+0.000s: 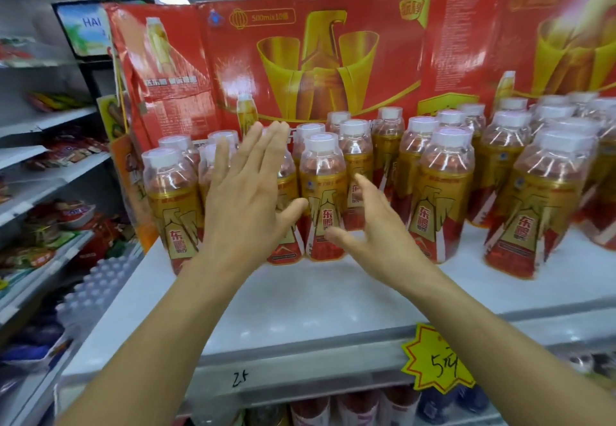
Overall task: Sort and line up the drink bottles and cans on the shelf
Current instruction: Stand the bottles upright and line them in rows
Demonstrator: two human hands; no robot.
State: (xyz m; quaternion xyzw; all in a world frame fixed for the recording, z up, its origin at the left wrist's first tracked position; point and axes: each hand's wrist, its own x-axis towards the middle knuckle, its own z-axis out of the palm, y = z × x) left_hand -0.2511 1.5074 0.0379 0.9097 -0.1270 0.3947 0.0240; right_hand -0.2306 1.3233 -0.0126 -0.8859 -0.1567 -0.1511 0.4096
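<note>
The drink bottles (321, 192) stand upright in loose clusters on the white shelf (320, 305), backed by red display cartons (300, 59); the front row is uneven, with one bottle at far left (168, 205) standing forward and a gap toward the right-hand group (536, 205). The left hand (246, 199) is raised flat, its grip spread with straight fingers in front of the left cluster; contact cannot be confirmed. The right hand (370, 225) is likewise open, holding nothing, just beside the centre bottle. Judged step: squaring the left cluster. Recommended practice: press with flat palms low on the bodies, not the caps, as tall bottles tip readily; push evenly from both sides; align labels forward.
</note>
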